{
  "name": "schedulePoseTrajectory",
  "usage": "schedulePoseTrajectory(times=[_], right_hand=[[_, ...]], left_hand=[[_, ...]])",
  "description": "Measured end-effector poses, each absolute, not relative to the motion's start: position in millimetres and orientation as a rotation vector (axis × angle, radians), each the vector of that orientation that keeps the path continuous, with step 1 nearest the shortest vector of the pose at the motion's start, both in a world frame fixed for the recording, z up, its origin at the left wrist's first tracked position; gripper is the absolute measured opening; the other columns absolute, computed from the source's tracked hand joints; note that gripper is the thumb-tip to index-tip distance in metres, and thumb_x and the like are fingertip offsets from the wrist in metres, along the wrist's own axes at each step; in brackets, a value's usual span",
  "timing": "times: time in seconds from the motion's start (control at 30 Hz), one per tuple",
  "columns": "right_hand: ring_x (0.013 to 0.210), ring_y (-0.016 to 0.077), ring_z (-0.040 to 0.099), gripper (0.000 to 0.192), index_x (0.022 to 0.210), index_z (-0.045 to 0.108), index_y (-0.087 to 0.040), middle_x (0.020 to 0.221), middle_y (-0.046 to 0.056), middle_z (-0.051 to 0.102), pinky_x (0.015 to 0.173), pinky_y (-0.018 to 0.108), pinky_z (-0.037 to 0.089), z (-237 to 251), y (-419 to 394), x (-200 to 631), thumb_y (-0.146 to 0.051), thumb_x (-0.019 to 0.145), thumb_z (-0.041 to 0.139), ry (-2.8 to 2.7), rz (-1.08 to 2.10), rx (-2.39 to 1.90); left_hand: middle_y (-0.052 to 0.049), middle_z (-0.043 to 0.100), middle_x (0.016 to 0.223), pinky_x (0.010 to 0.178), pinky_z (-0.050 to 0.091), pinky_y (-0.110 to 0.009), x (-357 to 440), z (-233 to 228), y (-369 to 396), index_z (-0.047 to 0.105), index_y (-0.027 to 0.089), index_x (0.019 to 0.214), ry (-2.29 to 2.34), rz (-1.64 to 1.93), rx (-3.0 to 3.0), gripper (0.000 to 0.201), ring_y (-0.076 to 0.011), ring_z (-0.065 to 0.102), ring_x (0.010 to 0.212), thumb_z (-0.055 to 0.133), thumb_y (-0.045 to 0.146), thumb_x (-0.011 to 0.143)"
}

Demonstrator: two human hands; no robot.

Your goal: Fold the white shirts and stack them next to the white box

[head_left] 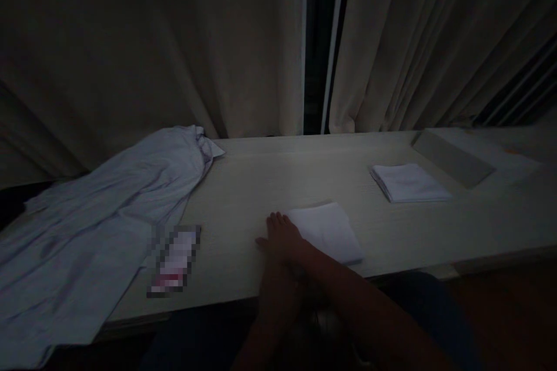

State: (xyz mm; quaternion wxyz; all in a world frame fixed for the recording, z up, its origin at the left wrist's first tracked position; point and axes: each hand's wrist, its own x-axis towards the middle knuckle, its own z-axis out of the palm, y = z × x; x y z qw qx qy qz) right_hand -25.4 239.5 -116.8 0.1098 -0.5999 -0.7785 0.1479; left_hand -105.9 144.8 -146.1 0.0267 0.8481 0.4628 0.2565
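Note:
A folded white cloth [328,233] lies flat on the pale table [243,185] in front of me. At its left edge rests my right hand [281,233], palm down, fingers stretched forward and thumb out to the left. My right forearm crosses over the cloth's near left corner. My left hand [279,284] is just below, at the table's front edge, against my right wrist. Its fingers are hidden under the right arm and in the dark. No object shows in my right hand.
A large crumpled light cloth [113,214] covers the table's left end and hangs over the front. Near it lies a blurred-out phone-like object [177,258]. Another folded white cloth [409,182] and a pale box-like object [455,156] sit to the right. Curtains [252,46] hang behind.

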Motion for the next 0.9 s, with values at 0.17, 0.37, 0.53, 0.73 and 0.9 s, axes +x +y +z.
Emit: schedulePoseTrajectory(times=[0.17,0.37,0.53,0.73,0.9], right_hand=[[0.144,0.0281,0.015,0.073,0.147,0.032,-0.005,0.154,0.017,0.025,0.117,0.045,0.012,-103,231,1,-0.058,0.096,0.027,-2.271,0.287,-1.709],[0.144,0.0290,0.015,0.070,0.146,0.033,-0.005,0.154,0.018,0.024,0.116,0.046,0.011,-95,192,113,-0.055,0.098,0.021,-2.093,0.103,-1.930],[0.144,0.0268,0.016,0.068,0.148,0.031,-0.011,0.155,0.013,0.024,0.115,0.047,0.013,-122,179,166,-0.054,0.099,0.014,-2.095,0.235,-2.023],[0.146,0.0243,0.010,0.065,0.150,0.028,-0.017,0.157,0.008,0.019,0.116,0.048,0.006,-132,175,166,-0.054,0.099,0.013,-2.047,0.221,-2.013],[0.145,0.0255,0.016,0.063,0.148,0.031,-0.014,0.156,0.010,0.024,0.116,0.046,0.009,-116,161,166,-0.052,0.099,0.021,-1.959,0.116,-1.978]], left_hand=[[-0.019,0.043,0.145,0.110,0.031,-0.053,-112,-134,146,0.036,0.009,0.142,1.512,0.655,2.594,0.066,-0.0330,0.034,0.137,0.048,0.045,0.087],[-0.016,0.024,0.156,0.113,0.020,-0.055,-99,-106,188,0.036,0.017,0.145,1.524,0.496,2.684,0.068,-0.0347,0.018,0.144,0.034,0.058,0.091],[-0.011,0.018,0.158,0.112,0.015,-0.058,-83,-119,213,0.029,0.029,0.148,1.405,0.332,2.724,0.071,-0.0361,0.012,0.145,0.032,0.066,0.088],[-0.009,0.014,0.160,0.113,0.009,-0.058,-79,-129,211,0.026,0.030,0.149,1.410,0.284,2.729,0.072,-0.0360,0.009,0.146,0.034,0.066,0.087],[-0.013,0.016,0.159,0.114,0.016,-0.050,-89,-117,197,0.029,0.021,0.148,1.541,0.399,2.537,0.071,-0.0325,0.011,0.146,0.034,0.061,0.089]])
